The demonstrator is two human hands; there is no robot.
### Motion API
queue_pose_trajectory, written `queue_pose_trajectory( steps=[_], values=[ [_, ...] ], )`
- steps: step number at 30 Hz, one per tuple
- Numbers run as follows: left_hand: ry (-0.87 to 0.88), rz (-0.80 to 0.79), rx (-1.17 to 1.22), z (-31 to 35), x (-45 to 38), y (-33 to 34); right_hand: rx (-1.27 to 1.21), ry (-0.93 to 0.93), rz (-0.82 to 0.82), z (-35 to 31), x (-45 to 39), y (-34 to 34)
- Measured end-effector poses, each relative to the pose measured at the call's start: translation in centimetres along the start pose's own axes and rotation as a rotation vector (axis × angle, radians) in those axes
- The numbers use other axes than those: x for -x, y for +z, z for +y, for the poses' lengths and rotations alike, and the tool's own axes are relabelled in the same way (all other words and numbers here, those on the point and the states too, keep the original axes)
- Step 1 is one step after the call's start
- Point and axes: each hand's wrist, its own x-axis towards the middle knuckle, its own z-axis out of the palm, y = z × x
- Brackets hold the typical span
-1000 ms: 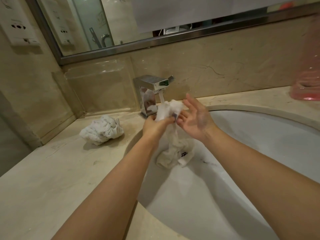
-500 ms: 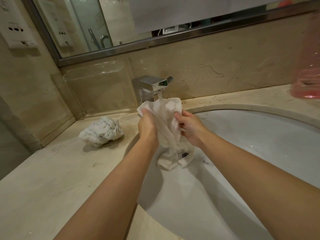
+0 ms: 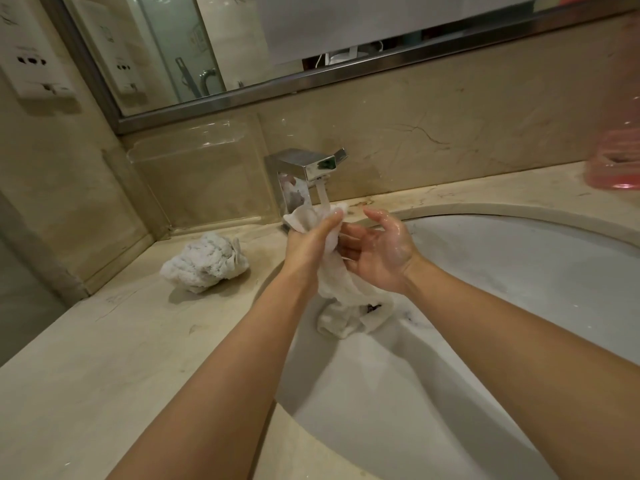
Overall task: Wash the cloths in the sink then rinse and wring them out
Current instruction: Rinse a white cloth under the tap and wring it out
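Note:
A thin white cloth (image 3: 341, 299) hangs over the white sink (image 3: 502, 271), its top bunched under the water running from the chrome faucet (image 3: 304, 168). My left hand (image 3: 308, 242) grips the upper part of the cloth just below the stream. My right hand (image 3: 381, 251) is wet, its fingers spread and relaxed, touching the cloth from the right side. The cloth's lower end lies on the basin wall. A second white cloth (image 3: 206, 261), wrung into a ball, sits on the counter left of the faucet.
The beige marble counter (image 3: 104, 358) runs around the sink, with a wall on the left. A clear plastic splash guard (image 3: 194, 174) stands in the back left corner. A pink container (image 3: 616, 161) sits at the right edge. A mirror (image 3: 242, 39) hangs above.
My right hand let go of the cloth and spread its fingers. My left hand bunched the cloth's top, which had been spread wide, under the water.

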Motion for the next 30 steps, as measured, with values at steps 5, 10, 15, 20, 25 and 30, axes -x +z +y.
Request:
queue_pose_trajectory(
  steps=[5, 10, 15, 20, 25, 30],
  values=[
    [-0.135, 0.211, -0.047, 0.3, -0.1, -0.4, 0.069, 0.016, -0.029, -0.3, 0.1, -0.2],
    [-0.173, 0.294, 0.001, 0.2, -0.7, -0.9, 0.366, -0.089, 0.043, 0.2, -0.1, 0.4],
    [-0.17, 0.238, 0.116, 0.1, -0.6, -0.9, 0.603, -0.214, 0.286, 0.8, -0.8, 1.9],
    [-0.035, 0.039, 0.225, 0.7, 0.4, 0.1, 0.655, -0.1, 0.213, 1.7, -0.7, 1.8],
    [0.029, 0.02, 0.143, 0.6, 0.4, 0.2, 0.688, -0.252, 0.411, 2.4, -0.8, 2.1],
    [-0.075, -0.269, -0.183, -0.5, 0.6, 0.3, 0.526, -0.362, 0.525, 1.2, -0.7, 1.4]
  ],
)
